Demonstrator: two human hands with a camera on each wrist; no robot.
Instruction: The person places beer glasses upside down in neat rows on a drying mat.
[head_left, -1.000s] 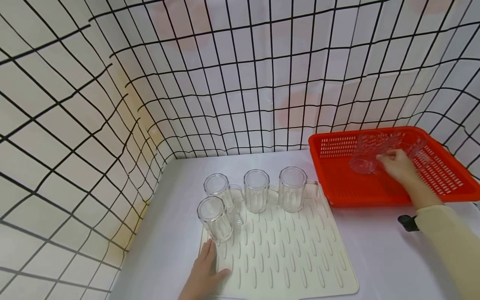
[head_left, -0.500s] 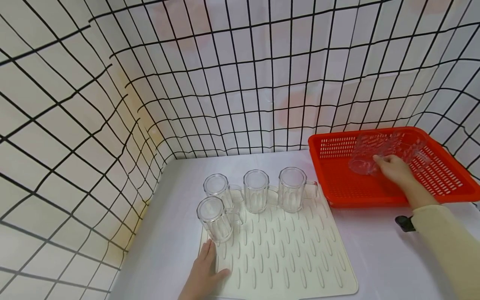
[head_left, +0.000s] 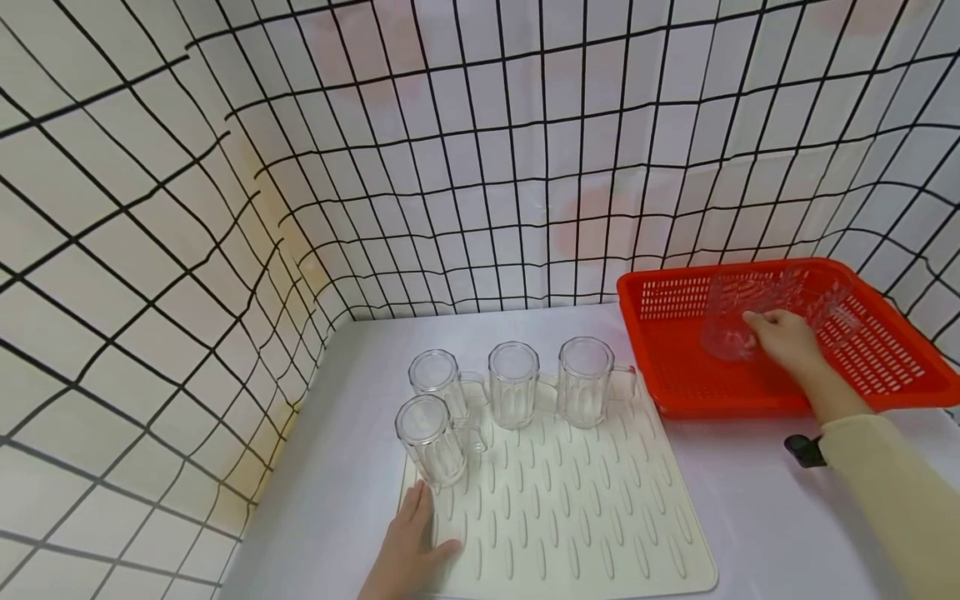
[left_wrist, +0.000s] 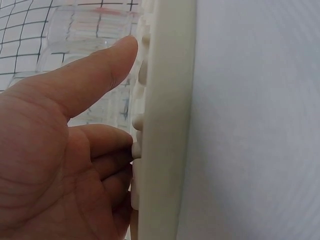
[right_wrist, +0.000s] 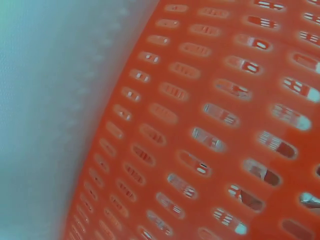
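Note:
In the head view, my right hand point(head_left: 786, 340) is inside the red basket point(head_left: 652, 367), its fingers curled at the handle side of a clear glass mug point(head_left: 726, 321). The grip itself is partly hidden by the hand. My left hand point(head_left: 408, 546) rests on the left edge of a cream ribbed mat point(head_left: 585, 525), fingers extended, just in front of the nearest glass mug point(head_left: 431, 442). The left wrist view shows that hand's fingertips touching the ribbed face of the mat point(left_wrist: 167, 120). Only the perforated basket wall point(right_wrist: 190, 125) fills the right wrist view; the hand is out of it.
Several upright glass mugs stand along the mat's back and left, including a middle mug point(head_left: 513, 387) and a right mug point(head_left: 585, 383). More clear glass point(head_left: 832, 308) lies in the basket's right part. A black wire grid point(head_left: 480, 167) encloses the table's back and sides.
My right hand has shifted slightly left and down in the basket, its curled fingers now lower at the mug. The left hand and the mugs on the mat stay put.

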